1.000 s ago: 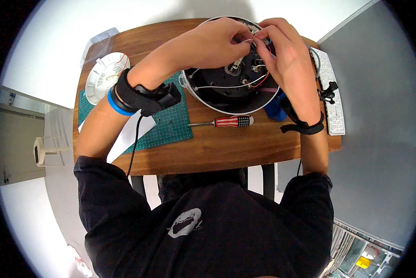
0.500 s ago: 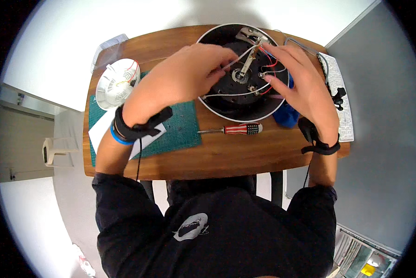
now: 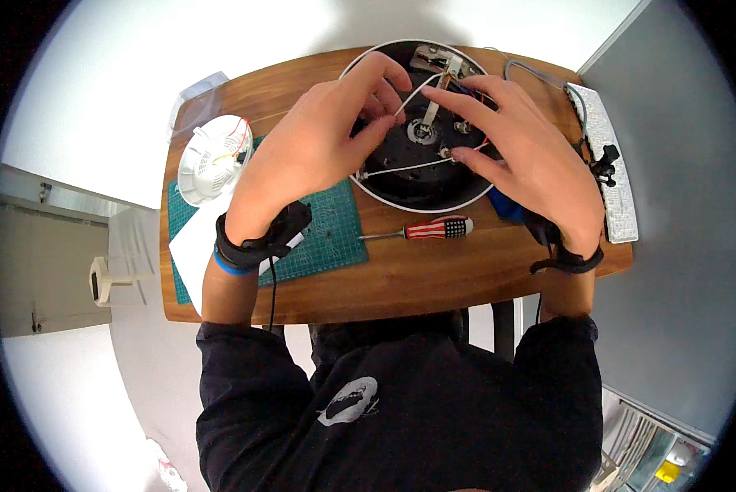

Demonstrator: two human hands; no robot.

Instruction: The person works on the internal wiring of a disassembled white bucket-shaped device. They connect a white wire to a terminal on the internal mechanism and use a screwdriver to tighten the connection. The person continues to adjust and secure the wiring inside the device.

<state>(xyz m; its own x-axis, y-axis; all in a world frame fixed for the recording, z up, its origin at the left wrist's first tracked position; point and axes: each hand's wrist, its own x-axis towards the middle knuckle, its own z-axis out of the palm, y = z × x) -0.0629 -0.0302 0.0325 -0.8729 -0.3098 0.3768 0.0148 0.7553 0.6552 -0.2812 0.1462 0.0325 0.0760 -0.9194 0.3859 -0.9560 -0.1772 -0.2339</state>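
Note:
A round black appliance housing [image 3: 409,189] with a white rim holds a metal strip [image 3: 430,115], fittings and red, blue and white wires. My left hand [image 3: 323,143], at the left of the housing, has its thumb and forefinger closed on a white wire [image 3: 415,90] rising toward the strip's top. Over the right half, my right hand [image 3: 524,156] is open, fingers spread, forefinger near that wire and thumb near a lower fitting. A red-striped screwdriver [image 3: 435,229] lies in front of the housing.
A white plastic cover [image 3: 212,160] with thin wires is at the left, beside a green cutting mat [image 3: 327,238] and white paper [image 3: 189,254]. At the right are blue cloth [image 3: 506,207], a white keyboard [image 3: 618,201] and a black clamp [image 3: 604,164].
A second ago both hands were pinched together at the housing's top. They have since separated: my right hand has spread its fingers, and my left hand now grips lower along the white wire.

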